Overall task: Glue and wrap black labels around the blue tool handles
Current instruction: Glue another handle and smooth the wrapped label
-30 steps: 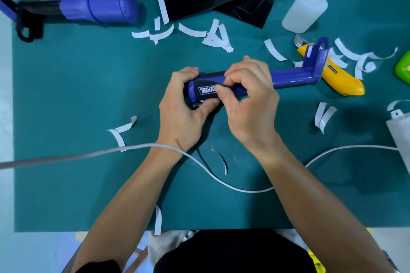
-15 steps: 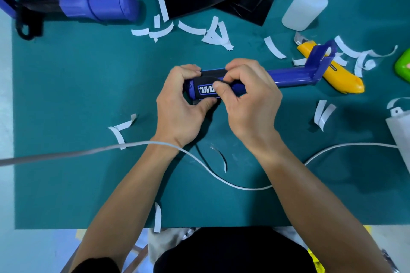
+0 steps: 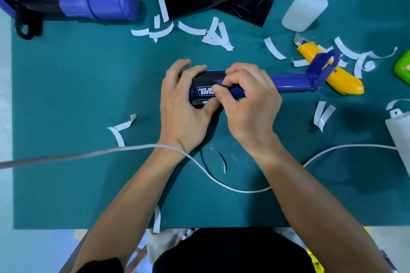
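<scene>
Two hands held one blue scraper (image 3: 288,81) crosswise over the green mat (image 3: 77,95). The left hand (image 3: 184,115) curled around the handle's end; the right hand (image 3: 250,106), touching it, pinched the black label (image 3: 205,75) against the handle between them. A yellow utility knife (image 3: 341,82) lay beyond the right hand.

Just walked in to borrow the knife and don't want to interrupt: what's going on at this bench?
A person is wrapping a black label round the handle of a blue tool over the green mat. The left hand grips the handle's end; the right hand pinches the label against it. The glue bottle and yellow utility knife lie untouched nearby, among white paper strips.
</scene>
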